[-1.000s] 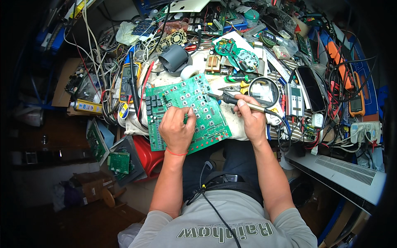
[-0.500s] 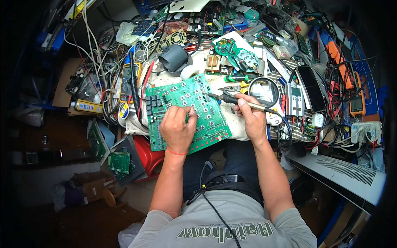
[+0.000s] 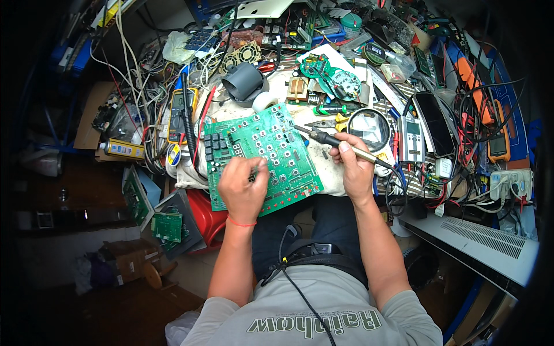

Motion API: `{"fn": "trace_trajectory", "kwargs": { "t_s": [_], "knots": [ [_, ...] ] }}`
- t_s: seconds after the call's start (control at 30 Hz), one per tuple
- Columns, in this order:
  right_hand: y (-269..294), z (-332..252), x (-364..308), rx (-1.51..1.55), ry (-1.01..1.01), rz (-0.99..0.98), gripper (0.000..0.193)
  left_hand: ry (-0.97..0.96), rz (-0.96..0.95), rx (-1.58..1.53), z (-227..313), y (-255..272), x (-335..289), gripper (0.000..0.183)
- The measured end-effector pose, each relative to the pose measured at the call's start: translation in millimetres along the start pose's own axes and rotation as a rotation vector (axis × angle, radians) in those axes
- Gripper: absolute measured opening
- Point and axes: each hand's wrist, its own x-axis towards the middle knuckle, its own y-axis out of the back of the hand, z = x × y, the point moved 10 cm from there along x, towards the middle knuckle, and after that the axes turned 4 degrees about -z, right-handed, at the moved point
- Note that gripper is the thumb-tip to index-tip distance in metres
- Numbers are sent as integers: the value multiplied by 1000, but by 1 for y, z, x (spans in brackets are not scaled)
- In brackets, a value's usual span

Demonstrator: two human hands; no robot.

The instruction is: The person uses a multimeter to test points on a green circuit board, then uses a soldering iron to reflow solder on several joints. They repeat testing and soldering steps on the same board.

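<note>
A green circuit board [image 3: 300, 173] with several small push buttons, black relays and a digit display lies tilted on the bench's near edge. Over its lower left part hovers my left hand [image 3: 242, 185], thumb and fingers drawn together; whatever they pinch is too small to make out. My right hand [image 3: 356, 170] grips a soldering iron [image 3: 330, 140] by its handle. The iron points left, its metal tip by the board's upper right edge; I cannot tell if they touch. Behind the iron lie yellow-handled pliers [image 3: 340, 122] and a round black-rimmed magnifier [image 3: 369, 129].
A grey cylindrical holder [image 3: 243, 82] stands behind the board, beside a white roll [image 3: 265, 102]. Left is a yellow multimeter [image 3: 176, 118] with leads; right, a dark phone [image 3: 434, 124] and a grey meter [image 3: 411, 138]. Round green boards [image 3: 345, 82] and tangled cables crowd the back.
The soldering iron's tip has drawn back from over the board to its right edge. My left hand has shifted slightly left and down, off the middle buttons.
</note>
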Motion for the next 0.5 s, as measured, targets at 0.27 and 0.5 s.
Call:
{"fn": "trace_trajectory", "kwargs": {
  "t_s": [0.27,0.5],
  "knots": [
    [1,-3,-3,17,35,2,32,-14,-212,-92,31,-23,-13,18],
    [-6,-5,-5,-98,-6,-24,34,121,-50,-531,-1,1,19,33]
  ]
}}
